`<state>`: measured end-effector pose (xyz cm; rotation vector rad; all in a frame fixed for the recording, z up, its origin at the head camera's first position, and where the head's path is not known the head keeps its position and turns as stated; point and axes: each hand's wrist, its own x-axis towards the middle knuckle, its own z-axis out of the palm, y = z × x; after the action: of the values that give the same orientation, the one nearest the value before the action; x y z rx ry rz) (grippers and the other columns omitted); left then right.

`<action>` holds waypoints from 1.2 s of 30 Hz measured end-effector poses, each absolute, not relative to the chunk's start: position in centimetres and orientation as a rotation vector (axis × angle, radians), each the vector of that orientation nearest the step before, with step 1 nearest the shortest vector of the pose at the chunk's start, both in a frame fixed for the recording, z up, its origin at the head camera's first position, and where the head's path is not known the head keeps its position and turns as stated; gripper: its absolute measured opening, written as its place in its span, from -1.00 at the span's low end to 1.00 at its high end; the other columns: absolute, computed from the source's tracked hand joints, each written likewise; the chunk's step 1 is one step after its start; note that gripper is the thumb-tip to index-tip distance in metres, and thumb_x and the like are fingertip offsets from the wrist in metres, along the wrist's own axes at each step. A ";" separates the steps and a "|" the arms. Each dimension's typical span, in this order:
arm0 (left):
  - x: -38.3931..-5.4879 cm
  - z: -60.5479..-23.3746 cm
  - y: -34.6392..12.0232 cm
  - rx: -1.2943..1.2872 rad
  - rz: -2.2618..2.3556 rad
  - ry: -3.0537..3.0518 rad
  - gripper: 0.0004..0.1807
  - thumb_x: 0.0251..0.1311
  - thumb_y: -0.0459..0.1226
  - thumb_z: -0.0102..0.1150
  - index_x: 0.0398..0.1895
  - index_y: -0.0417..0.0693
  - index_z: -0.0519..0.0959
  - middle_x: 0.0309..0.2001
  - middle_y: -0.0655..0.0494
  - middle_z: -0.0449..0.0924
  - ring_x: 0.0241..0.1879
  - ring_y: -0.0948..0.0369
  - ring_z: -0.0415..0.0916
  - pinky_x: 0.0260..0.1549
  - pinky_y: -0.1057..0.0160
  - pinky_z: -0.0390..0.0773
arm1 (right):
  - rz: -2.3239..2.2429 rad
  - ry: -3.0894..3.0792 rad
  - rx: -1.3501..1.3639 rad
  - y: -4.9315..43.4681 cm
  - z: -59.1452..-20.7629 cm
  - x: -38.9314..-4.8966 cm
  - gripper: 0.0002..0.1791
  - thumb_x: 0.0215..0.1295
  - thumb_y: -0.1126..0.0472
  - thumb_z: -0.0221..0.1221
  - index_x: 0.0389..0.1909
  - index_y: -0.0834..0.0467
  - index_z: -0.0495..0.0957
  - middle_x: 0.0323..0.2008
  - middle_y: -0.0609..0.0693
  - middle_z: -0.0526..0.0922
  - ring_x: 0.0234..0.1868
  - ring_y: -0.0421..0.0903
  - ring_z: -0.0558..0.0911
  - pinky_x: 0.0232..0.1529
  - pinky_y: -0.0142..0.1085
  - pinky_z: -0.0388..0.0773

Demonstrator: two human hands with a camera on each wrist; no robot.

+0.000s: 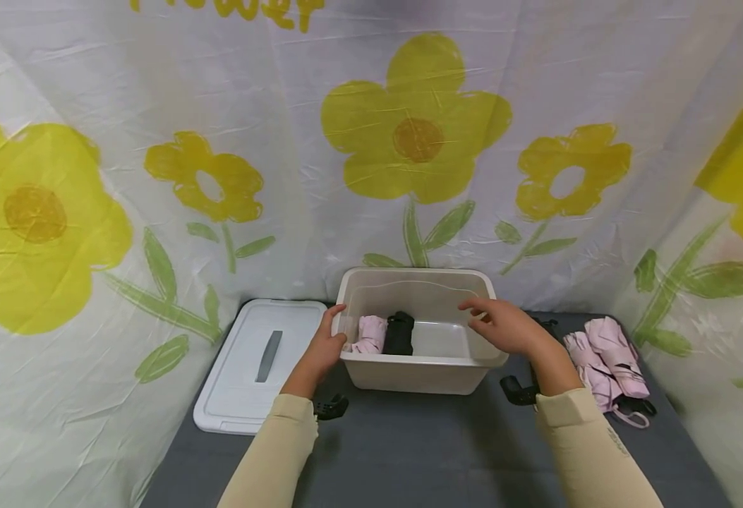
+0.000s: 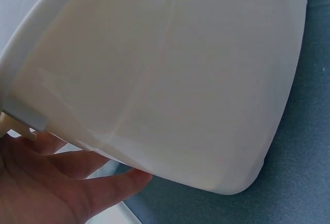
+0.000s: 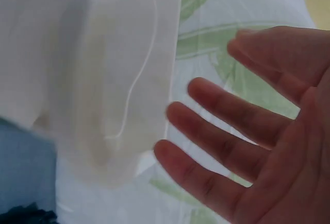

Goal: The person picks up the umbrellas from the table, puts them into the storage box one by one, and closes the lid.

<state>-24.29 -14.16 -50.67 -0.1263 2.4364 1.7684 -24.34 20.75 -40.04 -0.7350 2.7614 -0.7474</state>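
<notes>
A beige plastic storage bin (image 1: 409, 374) stands against the curtain, with a pink folded umbrella (image 1: 370, 334) and a black folded umbrella (image 1: 399, 333) side by side in its left part. My left hand (image 1: 328, 349) is at the bin's left end, thumb and index finger at the rim. In the left wrist view its fairly straight fingers (image 2: 121, 185) lie along the outer wall below the rim. My right hand (image 1: 501, 326) hovers over the bin's right end, holding nothing. The right wrist view shows its fingers (image 3: 216, 131) loosely spread near the bin's pale wall (image 3: 124, 80).
A white lid (image 1: 238, 374) with a grey handle lies left of the bin. At the right, several folded umbrellas (image 1: 615, 356), pink with some black, lie on the dark grey table (image 1: 422, 451). A flower-print curtain (image 1: 301, 212) rises behind the bin.
</notes>
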 end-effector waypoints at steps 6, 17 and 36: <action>-24.4 -50.8 -14.2 -0.152 1.747 2.420 -0.33 0.35 -0.40 -0.24 0.46 0.32 0.02 0.51 -0.16 -0.06 0.41 -0.19 0.06 0.25 -0.33 0.18 | -0.808 2.847 -0.740 22.3 -40.9 -23.8 -0.57 0.40 0.20 0.05 0.26 0.18 0.43 0.15 0.21 0.56 0.07 0.22 0.58 -0.02 0.09 0.52; -24.4 -50.9 -14.4 -0.111 1.792 2.416 -0.32 0.30 -0.41 -0.26 0.46 0.28 0.01 0.47 -0.21 -0.03 0.36 -0.21 0.11 0.23 -0.32 0.22 | -0.813 3.002 -0.548 25.2 -42.0 -23.2 -0.51 0.39 0.18 0.07 0.32 0.15 0.38 0.21 0.30 0.49 0.15 0.29 0.50 0.04 0.21 0.43; -24.2 -50.4 -13.9 -0.149 1.773 2.393 -0.33 0.33 -0.40 -0.25 0.46 0.30 0.01 0.49 -0.17 -0.04 0.39 -0.20 0.08 0.26 -0.32 0.18 | -0.767 3.098 -0.295 31.5 -43.8 -22.7 -0.43 0.43 0.08 0.01 0.38 0.21 0.24 0.31 0.43 0.23 0.27 0.43 0.25 0.14 0.34 0.21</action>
<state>-24.19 -13.95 -50.38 -0.1488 2.3928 1.7735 -22.65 31.47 -43.84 -0.2954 3.0976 -0.7674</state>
